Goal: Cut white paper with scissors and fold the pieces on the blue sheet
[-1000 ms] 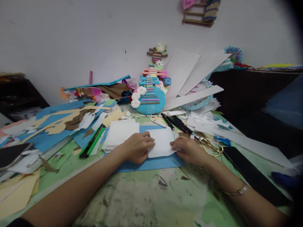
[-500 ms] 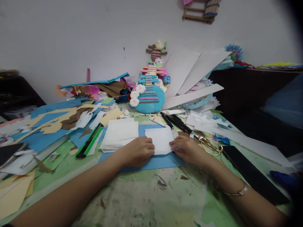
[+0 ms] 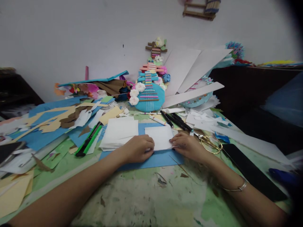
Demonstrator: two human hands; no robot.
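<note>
A small white sheet of paper lies over a blue sheet in front of me. My left hand has its fingers curled closed on the sheet's left edge. On the opposite side, my right hand pinches the right edge between thumb and fingers. The near edge of the white paper runs between the two hands; whether it is folded there I cannot tell. A stack of white paper squares sits just left of it, partly behind my left hand.
Gold-handled scissors, black pens and a long black object are at the right. A green-and-black cutter lies left, beside many paper scraps. A blue guitar-shaped craft stands at the wall.
The white paper's near edge sits slightly farther from me, and my fingers have shifted a little along its sides. The whole view has tilted slightly.
</note>
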